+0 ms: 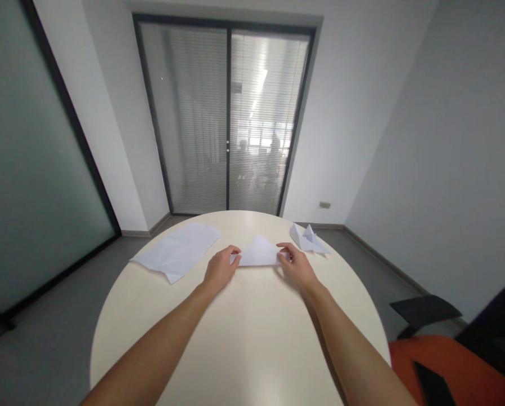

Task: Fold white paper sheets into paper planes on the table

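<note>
A folded white sheet of paper (258, 255) lies between my two hands on the round table (239, 338). Its near edge is straight, and its far side rises to a rounded peak. My left hand (222, 269) pinches the left end between thumb and fingers. At the right end, my right hand (295, 265) has its thumb and fingers closed on the paper. Just beyond my right hand stands a folded paper shape (309, 239) with pointed tips. To the left of my left hand lies a larger, creased white sheet (178, 251).
An orange chair (442, 366) with a black armrest (425, 312) is close to the table's right side. Behind the table is a glass door (185, 124) with blinds. A frosted glass panel (32, 158) stands at the left.
</note>
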The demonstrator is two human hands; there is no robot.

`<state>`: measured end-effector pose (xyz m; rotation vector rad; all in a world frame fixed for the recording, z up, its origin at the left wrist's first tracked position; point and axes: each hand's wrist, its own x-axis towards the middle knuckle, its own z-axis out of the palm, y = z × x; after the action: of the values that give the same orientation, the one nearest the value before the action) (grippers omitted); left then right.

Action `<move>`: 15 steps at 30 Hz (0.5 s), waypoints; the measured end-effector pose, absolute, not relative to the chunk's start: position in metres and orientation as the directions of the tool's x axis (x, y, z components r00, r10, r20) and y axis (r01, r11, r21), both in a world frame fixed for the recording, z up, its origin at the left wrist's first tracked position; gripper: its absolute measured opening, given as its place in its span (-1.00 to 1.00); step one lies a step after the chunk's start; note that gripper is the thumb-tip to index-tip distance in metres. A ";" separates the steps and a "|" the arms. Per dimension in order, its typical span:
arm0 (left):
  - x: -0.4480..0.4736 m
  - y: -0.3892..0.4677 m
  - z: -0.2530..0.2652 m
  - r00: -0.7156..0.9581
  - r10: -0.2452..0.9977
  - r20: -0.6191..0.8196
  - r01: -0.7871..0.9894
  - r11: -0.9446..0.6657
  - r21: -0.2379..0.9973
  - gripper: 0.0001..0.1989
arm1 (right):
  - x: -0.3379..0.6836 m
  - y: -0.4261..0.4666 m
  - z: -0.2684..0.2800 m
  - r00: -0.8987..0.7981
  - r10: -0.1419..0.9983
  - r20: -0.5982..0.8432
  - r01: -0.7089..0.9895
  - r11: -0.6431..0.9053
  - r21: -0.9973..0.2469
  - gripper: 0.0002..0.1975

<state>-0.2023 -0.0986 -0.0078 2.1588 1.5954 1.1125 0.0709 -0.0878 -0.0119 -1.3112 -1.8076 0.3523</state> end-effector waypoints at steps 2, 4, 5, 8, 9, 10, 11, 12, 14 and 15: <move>-0.202 -0.098 -0.007 0.096 0.890 0.446 0.699 -0.379 0.606 -0.83 | 0.072 -0.086 -0.013 -0.071 0.868 0.491 0.585 0.435 -0.685 -0.59; -0.201 -0.098 -0.007 0.082 0.876 0.475 0.675 -0.399 0.620 -0.84 | 0.073 -0.084 -0.013 -0.064 0.858 0.510 0.535 0.461 -0.708 -0.56; -0.201 -0.097 -0.007 0.076 0.865 0.496 0.660 -0.416 0.625 -0.84 | 0.073 -0.084 -0.013 -0.057 0.853 0.519 0.519 0.470 -0.714 -0.56; -0.201 -0.097 -0.006 0.057 0.834 0.548 0.620 -0.460 0.636 -0.84 | 0.072 -0.083 -0.011 -0.034 0.844 0.536 0.494 0.480 -0.725 -0.53; -0.201 -0.096 -0.007 0.053 0.833 0.550 0.613 -0.462 0.641 -0.84 | 0.072 -0.083 -0.012 -0.027 0.842 0.538 0.489 0.481 -0.728 -0.52; -0.201 -0.096 -0.007 0.049 0.839 0.542 0.610 -0.455 0.649 -0.84 | 0.072 -0.082 -0.013 -0.019 0.842 0.539 0.485 0.480 -0.731 -0.50; -0.201 -0.095 -0.008 0.047 0.850 0.525 0.612 -0.440 0.657 -0.83 | 0.072 -0.080 -0.014 -0.013 0.843 0.538 0.484 0.476 -0.734 -0.49; -0.202 -0.094 -0.009 0.047 0.864 0.502 0.618 -0.420 0.665 -0.82 | 0.073 -0.079 -0.016 -0.009 0.845 0.534 0.487 0.471 -0.736 -0.48; -0.202 -0.094 -0.012 0.056 0.893 0.446 0.647 -0.373 0.665 -0.80 | 0.073 -0.077 -0.021 -0.015 0.858 0.513 0.505 0.450 -0.737 -0.48; -0.203 -0.094 -0.013 0.064 0.906 0.419 0.672 -0.349 0.653 -0.79 | 0.073 -0.077 -0.023 -0.026 0.867 0.497 0.520 0.436 -0.734 -0.48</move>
<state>-0.2027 -0.0936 -0.0134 2.0598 1.5897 1.1662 0.0734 -0.0770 -0.0227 -1.2162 -1.6872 0.4342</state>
